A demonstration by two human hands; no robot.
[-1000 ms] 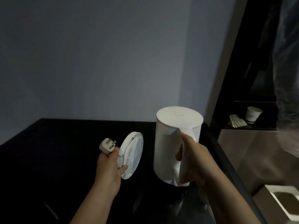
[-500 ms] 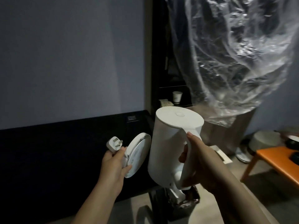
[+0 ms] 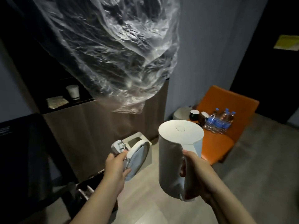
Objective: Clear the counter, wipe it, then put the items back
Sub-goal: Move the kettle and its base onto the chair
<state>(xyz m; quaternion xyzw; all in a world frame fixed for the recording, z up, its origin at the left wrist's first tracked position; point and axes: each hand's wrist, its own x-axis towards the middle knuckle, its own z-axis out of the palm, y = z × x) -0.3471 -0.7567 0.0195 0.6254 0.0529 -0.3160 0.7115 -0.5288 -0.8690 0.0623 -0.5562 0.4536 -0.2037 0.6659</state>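
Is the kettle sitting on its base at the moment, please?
No; the right hand holds the kettle, the left hand holds the base separately.

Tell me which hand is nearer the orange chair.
Right. The right hand, gripping the kettle handle, is just left of the orange chair; the left hand, holding the base and plug, is beyond the kettle.
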